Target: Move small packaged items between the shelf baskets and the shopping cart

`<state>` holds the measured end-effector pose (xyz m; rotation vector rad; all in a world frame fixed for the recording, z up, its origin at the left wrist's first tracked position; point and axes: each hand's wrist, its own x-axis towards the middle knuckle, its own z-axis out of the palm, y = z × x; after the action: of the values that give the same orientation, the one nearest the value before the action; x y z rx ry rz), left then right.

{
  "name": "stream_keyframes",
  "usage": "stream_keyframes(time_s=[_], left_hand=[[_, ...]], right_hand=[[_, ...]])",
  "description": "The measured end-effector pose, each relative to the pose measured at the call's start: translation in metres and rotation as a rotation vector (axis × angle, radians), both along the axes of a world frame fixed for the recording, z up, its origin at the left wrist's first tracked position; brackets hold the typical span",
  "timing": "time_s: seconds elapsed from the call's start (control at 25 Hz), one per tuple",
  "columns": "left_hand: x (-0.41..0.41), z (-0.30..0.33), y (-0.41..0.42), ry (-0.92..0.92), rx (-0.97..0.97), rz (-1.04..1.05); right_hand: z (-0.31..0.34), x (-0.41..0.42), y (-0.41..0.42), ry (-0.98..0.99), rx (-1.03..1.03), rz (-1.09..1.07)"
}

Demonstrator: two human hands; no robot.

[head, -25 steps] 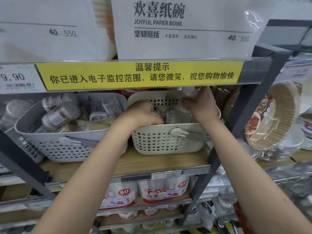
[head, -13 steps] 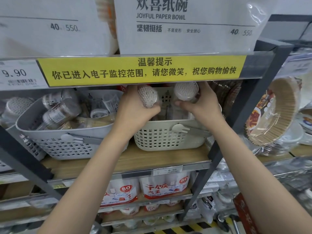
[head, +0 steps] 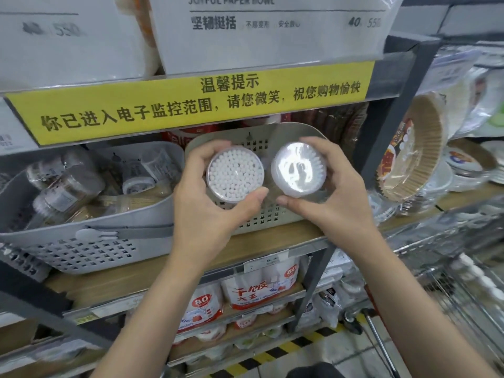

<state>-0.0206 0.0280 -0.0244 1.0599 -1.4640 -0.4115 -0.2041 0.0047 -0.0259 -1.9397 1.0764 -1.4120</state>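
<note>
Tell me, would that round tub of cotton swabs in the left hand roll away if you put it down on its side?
Probably yes: the cotton swab tub looks round like a drum, so on its side it could roll. It seems light, since the left hand holds it by fingertips alone. Its clear plastic looks smooth, perhaps a little slippery.

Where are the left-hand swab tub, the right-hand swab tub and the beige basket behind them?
Left-hand swab tub (head: 235,174), head view: middle of its clear lid over the white tips.
Right-hand swab tub (head: 298,170), head view: centre of its glare-lit lid.
Beige basket (head: 296,131), head view: upper back rim.
</note>
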Motion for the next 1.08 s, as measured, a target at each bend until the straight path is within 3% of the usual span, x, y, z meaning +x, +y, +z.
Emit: stream_keyframes(time_s=[0.24, 0.48, 0.84, 1.08], left_hand=[[-0.033, -0.019, 0.008, 0.074, 0.079, -0.204], [-0.099, -0.049, 0.014, 0.106, 0.322, -0.521], [-0.248, -0.101, 0.023, -0.108, 0.617, -0.758], [-0.340, -0.149, 0.025, -0.283, 0.679, -0.776]], right_hand=[[-0.029, -0.035, 0.050, -0.090, 0.167, -0.141], [-0.069, -0.100, 0.114, -0.239, 0.440, -0.412], [-0.128, -0.221, 0.202, -0.382, 0.698, -0.756], [-0.163, -0.304, 0.239, -0.378, 0.808, -0.932]])
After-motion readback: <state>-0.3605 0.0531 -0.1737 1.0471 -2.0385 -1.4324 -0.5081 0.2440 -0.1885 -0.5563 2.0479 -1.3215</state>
